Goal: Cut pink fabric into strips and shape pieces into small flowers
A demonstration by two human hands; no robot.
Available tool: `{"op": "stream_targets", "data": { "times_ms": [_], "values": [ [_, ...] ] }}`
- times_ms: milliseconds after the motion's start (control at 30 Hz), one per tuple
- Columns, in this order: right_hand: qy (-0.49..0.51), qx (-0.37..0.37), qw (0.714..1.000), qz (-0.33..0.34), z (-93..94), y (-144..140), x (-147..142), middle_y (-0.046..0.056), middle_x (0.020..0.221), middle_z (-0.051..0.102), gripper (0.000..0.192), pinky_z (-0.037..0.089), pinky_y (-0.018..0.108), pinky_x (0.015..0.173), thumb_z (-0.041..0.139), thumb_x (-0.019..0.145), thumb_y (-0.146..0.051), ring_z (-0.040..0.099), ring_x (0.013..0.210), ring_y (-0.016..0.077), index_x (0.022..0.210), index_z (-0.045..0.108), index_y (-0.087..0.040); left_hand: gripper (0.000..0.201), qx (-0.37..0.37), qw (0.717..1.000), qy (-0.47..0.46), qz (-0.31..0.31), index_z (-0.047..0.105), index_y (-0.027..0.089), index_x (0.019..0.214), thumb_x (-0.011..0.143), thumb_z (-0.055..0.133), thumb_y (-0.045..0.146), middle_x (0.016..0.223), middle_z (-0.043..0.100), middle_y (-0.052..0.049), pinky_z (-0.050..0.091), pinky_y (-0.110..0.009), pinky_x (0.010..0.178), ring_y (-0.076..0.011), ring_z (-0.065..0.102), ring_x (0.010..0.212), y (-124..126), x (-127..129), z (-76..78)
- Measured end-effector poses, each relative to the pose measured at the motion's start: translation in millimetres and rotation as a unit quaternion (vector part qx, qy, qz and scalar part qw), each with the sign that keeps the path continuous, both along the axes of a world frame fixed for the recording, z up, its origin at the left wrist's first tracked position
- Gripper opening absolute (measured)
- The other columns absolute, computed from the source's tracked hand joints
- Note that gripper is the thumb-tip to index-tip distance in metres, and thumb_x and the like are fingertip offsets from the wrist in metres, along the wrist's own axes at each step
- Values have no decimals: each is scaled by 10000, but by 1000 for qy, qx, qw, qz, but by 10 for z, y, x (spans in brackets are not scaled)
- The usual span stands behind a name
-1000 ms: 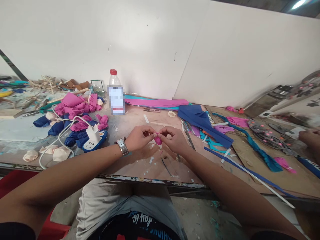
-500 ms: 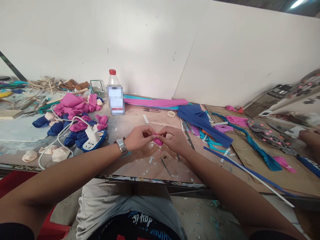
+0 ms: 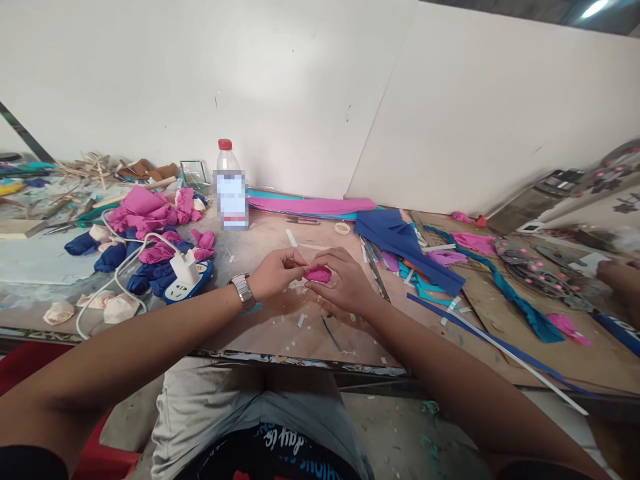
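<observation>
Fingers of both hands, left hand (image 3: 273, 273) and right hand (image 3: 345, 283), pinch one small soft pink roll (image 3: 319, 274) just above the scuffed wooden table (image 3: 280, 327). Beyond lie folded blue fabric (image 3: 400, 243), a plastic bottle (image 3: 231, 190), then a white plug (image 3: 184, 268).

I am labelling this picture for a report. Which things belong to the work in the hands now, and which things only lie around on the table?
In hand:
- small pink piece, pinched between left hand and right hand

Lying about:
- bottle with red cap
- white charger on power strip
- pile of pink and blue rolled pieces
- blue sheet
- long blue strip
</observation>
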State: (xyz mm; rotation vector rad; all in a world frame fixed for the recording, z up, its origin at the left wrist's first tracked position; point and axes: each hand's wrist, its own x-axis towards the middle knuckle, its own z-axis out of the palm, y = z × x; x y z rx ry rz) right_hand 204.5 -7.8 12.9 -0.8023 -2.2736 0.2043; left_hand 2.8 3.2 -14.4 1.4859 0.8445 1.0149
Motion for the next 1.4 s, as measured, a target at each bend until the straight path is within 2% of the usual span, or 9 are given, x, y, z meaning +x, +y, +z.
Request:
{"op": "stream_targets", "data": {
  "times_ms": [167,433,567,733,967,1167,1400],
  "values": [
    [17,19,1000,12,-8,4,25,44,1005,709,172,466,405,917,762,835,-244,620,955,225,981,672,-237,214,-41,999,-30,-16,641,135,816,739,747,304,704,688,-23,463,-237,648,-119,632,651,3,6,-4],
    [28,22,999,16,-7,7,31,56,1004,708,117,476,420,927,707,874,-273,636,957,229,984,679,-246,215,-70,997,-40,-20,651,135,831,722,754,289,702,699,-24,489,-250,684,-125,656,660,-3,4,12],
    [10,15,1000,22,-27,16,33,72,1071,690,147,483,433,943,729,861,-325,625,1013,244,984,691,-253,219,-98,993,-65,-17,636,137,814,709,761,283,700,709,-26,489,-244,660,-123,663,636,-18,18,25],
    [18,35,999,15,-44,20,32,62,1045,685,45,482,427,932,693,877,-266,621,982,231,920,698,-254,255,-132,988,-79,-28,619,136,838,696,775,278,733,735,-49,490,-242,653,-130,679,644,-34,29,33],
    [-23,43,999,5,3,-3,30,74,1099,664,100,463,435,965,724,855,-279,593,1038,246,937,681,-239,209,-167,983,-77,-25,587,158,816,702,744,234,669,713,-17,427,-201,554,-110,649,574,-51,30,57],
    [-30,54,998,8,-1,-11,20,69,1065,678,15,470,436,938,668,887,-248,593,992,238,886,680,-240,193,-167,982,-85,-34,586,161,797,685,736,209,638,688,5,427,-196,548,-100,630,560,-57,29,55],
    [-19,47,999,16,-24,8,18,61,1089,685,42,459,447,960,646,890,-221,589,1018,238,868,673,-244,199,-112,990,-78,-37,603,150,824,708,743,232,757,738,-36,506,-246,689,-133,698,691,-39,28,7]
  ]
}}
